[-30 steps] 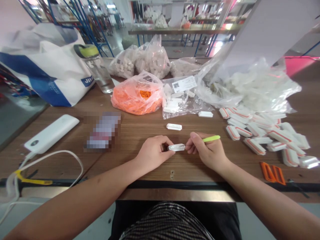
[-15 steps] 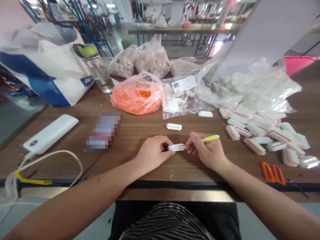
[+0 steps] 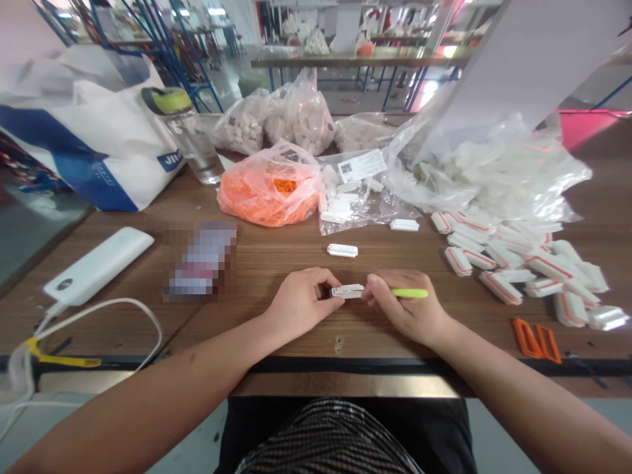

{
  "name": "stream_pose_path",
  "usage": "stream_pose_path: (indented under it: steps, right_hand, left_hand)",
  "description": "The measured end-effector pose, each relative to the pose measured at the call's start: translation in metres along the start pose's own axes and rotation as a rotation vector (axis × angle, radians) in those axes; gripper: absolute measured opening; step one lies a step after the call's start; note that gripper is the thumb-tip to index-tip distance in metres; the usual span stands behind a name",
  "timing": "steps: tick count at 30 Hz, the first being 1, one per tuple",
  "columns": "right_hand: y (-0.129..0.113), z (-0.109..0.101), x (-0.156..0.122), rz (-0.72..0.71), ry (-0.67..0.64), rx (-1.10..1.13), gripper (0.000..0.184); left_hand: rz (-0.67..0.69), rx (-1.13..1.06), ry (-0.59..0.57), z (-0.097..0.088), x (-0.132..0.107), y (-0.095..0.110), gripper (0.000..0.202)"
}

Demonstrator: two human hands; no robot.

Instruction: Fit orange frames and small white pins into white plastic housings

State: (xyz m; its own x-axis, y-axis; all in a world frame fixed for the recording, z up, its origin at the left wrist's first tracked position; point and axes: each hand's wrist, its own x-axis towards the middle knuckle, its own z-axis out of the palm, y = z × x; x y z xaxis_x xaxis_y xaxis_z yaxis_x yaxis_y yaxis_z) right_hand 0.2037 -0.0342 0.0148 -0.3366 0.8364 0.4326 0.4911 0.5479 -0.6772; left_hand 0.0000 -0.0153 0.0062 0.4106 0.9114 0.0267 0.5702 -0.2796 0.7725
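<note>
My left hand (image 3: 303, 299) pinches the left end of a small white plastic piece (image 3: 349, 291), which shows a row of dark marks or holes. In my right hand (image 3: 407, 306) is a slim tool with a yellow-green handle (image 3: 411, 293); the fingers close round it and its thin dark tip lies over the right part of the piece. What kind of tool it is I cannot make out. A similar white plastic piece (image 3: 342, 250) lies just beyond my hands, and another white piece (image 3: 404, 225) rests farther back to the right.
On the right is a heap of white pieces with orange edges (image 3: 548, 264), with orange frames (image 3: 536, 340) nearer. Behind stand a bag of orange parts (image 3: 269, 197) and a clear bag (image 3: 365, 207). To the left are a power bank (image 3: 99, 265), blurred-out phone-like object (image 3: 202, 260) and bottle (image 3: 195, 141).
My right hand has turned slightly, and the tool's handle has swung lower, now nearly level. My left hand still holds the white piece in about the same place.
</note>
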Motion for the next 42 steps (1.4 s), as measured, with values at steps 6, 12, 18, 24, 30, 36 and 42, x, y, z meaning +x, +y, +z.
stream_pose_path:
  steps: [6, 12, 18, 24, 30, 36, 42]
  right_hand:
    - [0.003, 0.003, -0.002, 0.219, 0.044, 0.186, 0.038]
    - [0.011, 0.007, -0.001, 0.346, 0.029, 0.25, 0.041]
    - [0.008, 0.008, -0.001, 0.377, 0.105, 0.277, 0.043]
    - [0.007, 0.009, 0.0, 0.366, 0.123, 0.282, 0.043]
    - [0.008, 0.01, -0.001, 0.335, 0.104, 0.239, 0.042]
    - [0.0, 0.003, 0.002, -0.013, -0.025, -0.045, 0.039]
    - [0.003, 0.002, 0.0, 0.013, 0.001, -0.023, 0.038]
  left_hand:
    - [0.001, 0.005, -0.011, -0.001, 0.001, -0.001, 0.009]
    - [-0.007, 0.013, -0.014, -0.002, 0.0, 0.001, 0.008]
    - [-0.019, 0.005, -0.018, -0.002, 0.0, 0.002, 0.008]
    - [-0.024, -0.007, -0.018, -0.002, 0.001, 0.003, 0.008]
    - [-0.023, -0.007, -0.018, -0.003, 0.001, 0.004, 0.008]
    - [-0.022, -0.001, -0.008, -0.001, 0.0, 0.002, 0.008]
    - [-0.01, -0.001, -0.015, -0.002, 0.001, 0.003, 0.008]
